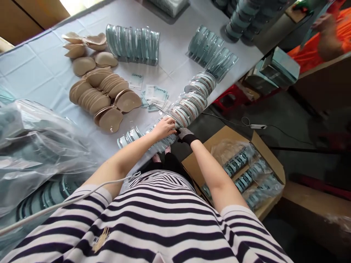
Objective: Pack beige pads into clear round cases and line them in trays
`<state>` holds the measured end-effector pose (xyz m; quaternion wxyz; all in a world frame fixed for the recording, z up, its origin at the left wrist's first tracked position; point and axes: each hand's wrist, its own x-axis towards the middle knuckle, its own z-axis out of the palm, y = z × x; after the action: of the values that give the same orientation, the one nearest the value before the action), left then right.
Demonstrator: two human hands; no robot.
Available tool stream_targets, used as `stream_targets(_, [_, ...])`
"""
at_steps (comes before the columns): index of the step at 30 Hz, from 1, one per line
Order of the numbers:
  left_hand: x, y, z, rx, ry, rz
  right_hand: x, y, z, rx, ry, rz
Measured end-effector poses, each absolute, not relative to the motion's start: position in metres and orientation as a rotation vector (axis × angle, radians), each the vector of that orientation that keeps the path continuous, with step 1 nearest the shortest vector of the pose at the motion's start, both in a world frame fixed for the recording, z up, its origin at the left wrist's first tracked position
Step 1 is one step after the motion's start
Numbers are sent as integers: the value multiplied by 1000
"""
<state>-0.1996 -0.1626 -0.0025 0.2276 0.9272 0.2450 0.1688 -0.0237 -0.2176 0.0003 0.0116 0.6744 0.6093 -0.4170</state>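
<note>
My left hand [164, 127] is bare and rests on a long row of clear round packaged cases [189, 104] lying along the table edge. My right hand [185, 135], in a dark patterned glove, grips the same row from the near side, thumb against my left fingers. The row runs from the near stack of cases [131, 137] up to the right. Beige cup-shaped pads [101, 96] lie in overlapping stacks just left of my hands. Small printed leaflets [155, 96] lie between the pads and the row.
Two more rows of teal cases [134, 44] [212, 51] stand farther back on the pale tablecloth [33, 69]. A plastic bag [35, 146] of cases bulges at left. An open cardboard box [246, 171] with packed cases sits on the floor at right. A person in orange [329, 36] is at top right.
</note>
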Motion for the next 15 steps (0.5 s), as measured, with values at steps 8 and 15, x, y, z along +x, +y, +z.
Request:
stream_targets(8, [-192,-165,4,2579,852,263,-13,-189,45,1797,2219,-917])
stream_targets(15, [-216,-154,8,2092,1257,604,-50,-33,29,1365,2423,-1362])
